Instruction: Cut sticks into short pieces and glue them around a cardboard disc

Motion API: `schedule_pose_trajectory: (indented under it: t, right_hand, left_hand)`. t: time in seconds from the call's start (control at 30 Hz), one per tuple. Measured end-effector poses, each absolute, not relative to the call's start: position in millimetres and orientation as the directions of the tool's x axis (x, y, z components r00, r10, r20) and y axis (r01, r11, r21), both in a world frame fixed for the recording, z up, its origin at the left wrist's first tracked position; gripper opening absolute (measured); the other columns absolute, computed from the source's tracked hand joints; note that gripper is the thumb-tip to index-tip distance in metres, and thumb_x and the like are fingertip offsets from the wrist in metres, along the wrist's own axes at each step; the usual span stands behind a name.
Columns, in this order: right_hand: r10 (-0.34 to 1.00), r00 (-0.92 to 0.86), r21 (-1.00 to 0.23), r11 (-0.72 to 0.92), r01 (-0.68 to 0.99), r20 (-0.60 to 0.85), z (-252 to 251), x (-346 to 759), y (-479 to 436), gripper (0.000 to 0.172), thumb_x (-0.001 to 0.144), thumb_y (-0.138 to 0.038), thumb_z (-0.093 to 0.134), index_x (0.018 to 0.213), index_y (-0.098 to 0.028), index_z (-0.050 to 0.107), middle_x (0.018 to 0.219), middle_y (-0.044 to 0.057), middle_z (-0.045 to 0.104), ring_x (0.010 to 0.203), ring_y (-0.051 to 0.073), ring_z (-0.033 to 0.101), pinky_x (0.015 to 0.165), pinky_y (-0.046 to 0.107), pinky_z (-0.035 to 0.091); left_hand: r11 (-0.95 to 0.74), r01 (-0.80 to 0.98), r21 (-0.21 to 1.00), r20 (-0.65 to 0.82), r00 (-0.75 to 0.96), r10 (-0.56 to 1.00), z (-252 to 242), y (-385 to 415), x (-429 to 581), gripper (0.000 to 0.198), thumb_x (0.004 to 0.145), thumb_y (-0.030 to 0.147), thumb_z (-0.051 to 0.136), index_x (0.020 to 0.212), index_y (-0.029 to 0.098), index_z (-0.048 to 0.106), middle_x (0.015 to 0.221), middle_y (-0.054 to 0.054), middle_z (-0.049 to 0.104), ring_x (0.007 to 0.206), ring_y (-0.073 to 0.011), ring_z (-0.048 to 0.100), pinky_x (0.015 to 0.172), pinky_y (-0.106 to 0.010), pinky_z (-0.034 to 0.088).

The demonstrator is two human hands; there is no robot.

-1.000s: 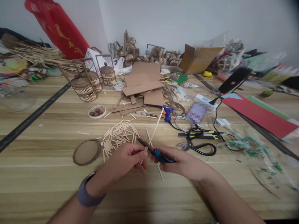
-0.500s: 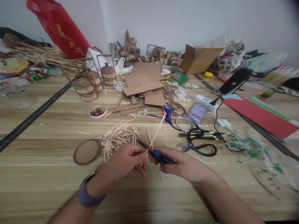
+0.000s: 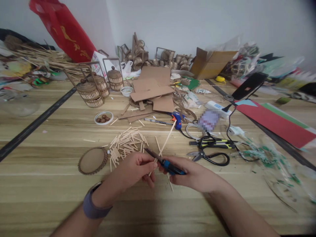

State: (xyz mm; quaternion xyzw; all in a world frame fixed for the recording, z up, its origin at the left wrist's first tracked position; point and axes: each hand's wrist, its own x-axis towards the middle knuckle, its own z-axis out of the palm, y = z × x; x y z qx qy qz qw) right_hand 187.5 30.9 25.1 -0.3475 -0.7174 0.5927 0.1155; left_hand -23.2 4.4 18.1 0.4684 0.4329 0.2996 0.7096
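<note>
My left hand (image 3: 138, 168) pinches a thin pale wooden stick (image 3: 168, 137), which slants up and to the right past my fingers. In my right hand (image 3: 190, 176) is a knife (image 3: 172, 167) with a blue-and-black handle. Its dark blade (image 3: 152, 153) lies across the stick near my left fingertips; whether it cuts in, I cannot tell. Close beyond my left hand lies a pile of short cut sticks (image 3: 127, 141). A round cardboard disc (image 3: 93, 160) with a scalloped rim is left of the pile. Another stick (image 3: 170, 182) shows under my right hand.
Black-handled scissors (image 3: 217, 158) and a yellow-black cutter (image 3: 222, 143) lie to the right. Farther back are a blue glue gun (image 3: 177, 121), cardboard pieces (image 3: 153, 79), a dish rim (image 3: 112, 119) around brown beads (image 3: 102, 119), and small lidded baskets (image 3: 90, 95). Clear tape scraps (image 3: 271, 161) lie far right.
</note>
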Motion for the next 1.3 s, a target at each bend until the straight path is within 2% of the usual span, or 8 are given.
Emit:
schedule_pose_trajectory:
  t: [0.17,0.47,0.9,1.0,1.13,1.3]
  right_hand:
    - [0.652,-0.708,-0.925,0.025,0.379,-0.272,23,186,29,0.028,0.069,-0.018,0.054,0.096,-0.017,0.061,0.086,0.001,0.058,0.08,0.017,0.053,0.07,0.027,0.042]
    - [0.712,-0.663,-0.894,0.113,0.433,-0.231,14,179,27,0.026,0.066,-0.011,0.051,0.09,-0.018,0.06,0.078,-0.002,0.055,0.072,0.014,0.049,0.063,0.023,0.037]
    - [0.772,-0.613,-0.857,0.192,0.478,-0.169,10,171,20,0.016,0.068,-0.009,0.049,0.079,-0.019,0.054,0.072,-0.003,0.053,0.069,0.014,0.048,0.063,0.024,0.036]
    - [0.753,-0.633,-0.882,0.162,0.442,-0.179,9,173,24,0.016,0.07,-0.012,0.051,0.084,-0.019,0.056,0.076,-0.002,0.055,0.071,0.014,0.049,0.065,0.024,0.037]
    - [0.711,-0.67,-0.937,0.044,0.347,-0.215,11,177,29,0.028,0.07,-0.018,0.055,0.098,-0.019,0.059,0.085,0.0,0.057,0.079,0.016,0.051,0.07,0.027,0.04]
    - [0.664,-0.701,-0.964,-0.135,0.228,-0.259,15,177,29,0.026,0.07,-0.022,0.058,0.096,-0.018,0.06,0.088,0.001,0.058,0.082,0.017,0.052,0.073,0.028,0.042]
  left_hand:
    - [0.377,0.007,0.926,-0.342,0.441,0.83,16,5,-24,0.031,0.072,0.045,0.068,0.072,0.014,0.068,0.059,0.001,0.061,0.05,-0.0104,0.056,0.048,-0.021,0.05]
    - [0.362,0.107,0.926,-0.371,0.43,0.823,10,8,-29,0.036,0.074,0.051,0.063,0.074,0.014,0.065,0.059,0.002,0.06,0.048,-0.011,0.058,0.05,-0.022,0.049]
    - [0.311,0.2,0.929,-0.368,0.419,0.83,16,8,-33,0.031,0.079,0.046,0.056,0.073,0.015,0.059,0.06,0.001,0.06,0.048,-0.0113,0.059,0.049,-0.022,0.046]
    - [0.286,0.201,0.937,-0.346,0.416,0.841,14,8,-33,0.031,0.08,0.046,0.055,0.076,0.016,0.058,0.062,0.002,0.06,0.049,-0.0119,0.059,0.049,-0.023,0.046]
    - [0.278,0.181,0.943,-0.33,0.43,0.841,15,7,-32,0.032,0.082,0.048,0.053,0.077,0.017,0.057,0.06,0.002,0.058,0.047,-0.0114,0.058,0.048,-0.022,0.045]
    - [0.314,0.146,0.938,-0.345,0.451,0.823,19,7,-30,0.036,0.082,0.052,0.052,0.073,0.018,0.054,0.058,0.003,0.057,0.043,-0.0095,0.053,0.044,-0.021,0.04]
